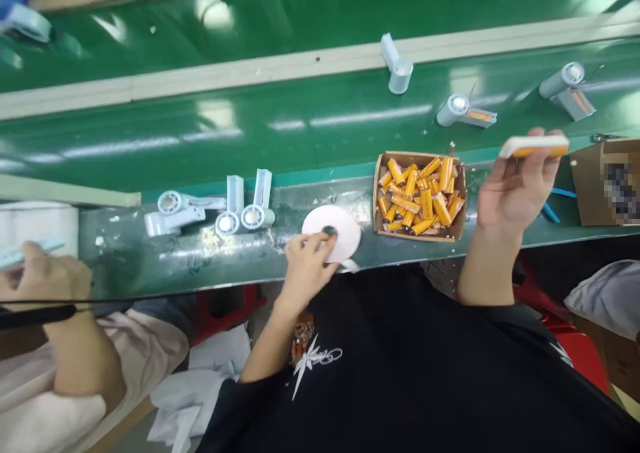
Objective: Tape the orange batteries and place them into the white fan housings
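Note:
My left hand [309, 266] is closed on a flat roll of white tape [345, 229], its fingertips by the centre hole. A loose end of tape sticks out at the roll's lower right edge. Raised above the right part of the bench, my right hand [517, 186] grips a pale fan housing [535, 147] with an orange strip along its side; its far end is hidden from view. Between my hands stands a cardboard box [380, 206] filled with orange wrapped batteries [427, 203].
Light-blue fan housings [227, 223] lie on the bench left of the tape. Others rest on the green belt, including one [453, 109] showing orange inside. A co-worker's hand [55, 273] holds a pale piece at far left. Blue-handled pliers [551, 213] lie near a second cardboard box [590, 186].

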`<state>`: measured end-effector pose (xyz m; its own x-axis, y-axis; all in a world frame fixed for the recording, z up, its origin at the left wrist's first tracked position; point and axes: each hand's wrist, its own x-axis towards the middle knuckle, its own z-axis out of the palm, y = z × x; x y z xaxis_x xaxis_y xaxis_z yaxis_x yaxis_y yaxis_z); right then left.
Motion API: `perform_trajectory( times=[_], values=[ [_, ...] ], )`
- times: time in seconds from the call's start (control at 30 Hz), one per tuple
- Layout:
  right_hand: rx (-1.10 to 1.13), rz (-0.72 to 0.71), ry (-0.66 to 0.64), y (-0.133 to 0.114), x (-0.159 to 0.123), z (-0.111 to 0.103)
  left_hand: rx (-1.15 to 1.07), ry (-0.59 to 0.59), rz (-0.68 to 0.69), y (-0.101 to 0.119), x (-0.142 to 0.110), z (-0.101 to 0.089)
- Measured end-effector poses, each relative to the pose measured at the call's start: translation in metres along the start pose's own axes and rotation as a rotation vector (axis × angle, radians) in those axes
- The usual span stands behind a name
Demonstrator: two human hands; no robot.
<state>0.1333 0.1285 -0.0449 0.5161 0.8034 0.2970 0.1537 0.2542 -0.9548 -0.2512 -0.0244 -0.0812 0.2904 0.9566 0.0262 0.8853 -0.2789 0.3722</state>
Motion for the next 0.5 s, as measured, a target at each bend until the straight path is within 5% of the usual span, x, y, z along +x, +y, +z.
perform_trajectory(
  times=[0.1, 0.2, 0.37, 0.43, 0.5],
  values=[
    [0.103, 0.056, -0.06, 0.002, -0.007, -0.028, -0.053, -0.022, -0.005, -0.046, 0.051, -0.006],
    [0.12, 0.08, -0.097, 0.008, -0.027, -0.031, -0.182, 0.07, 0.025, -0.056, 0.175, -0.003],
    [0.016, 0.091, -0.002, 0.005, -0.029, -0.03, -0.263, 0.051, -0.175, -0.005, 0.422, 0.027],
    [0.022, 0.139, 0.03, 0.004, -0.027, -0.04, -0.27, 0.046, -0.297, 0.021, 0.487, 0.042],
    [0.093, 0.201, 0.048, 0.006, -0.025, -0.056, -0.274, 0.056, -0.332, 0.046, 0.525, 0.057]
  ],
)
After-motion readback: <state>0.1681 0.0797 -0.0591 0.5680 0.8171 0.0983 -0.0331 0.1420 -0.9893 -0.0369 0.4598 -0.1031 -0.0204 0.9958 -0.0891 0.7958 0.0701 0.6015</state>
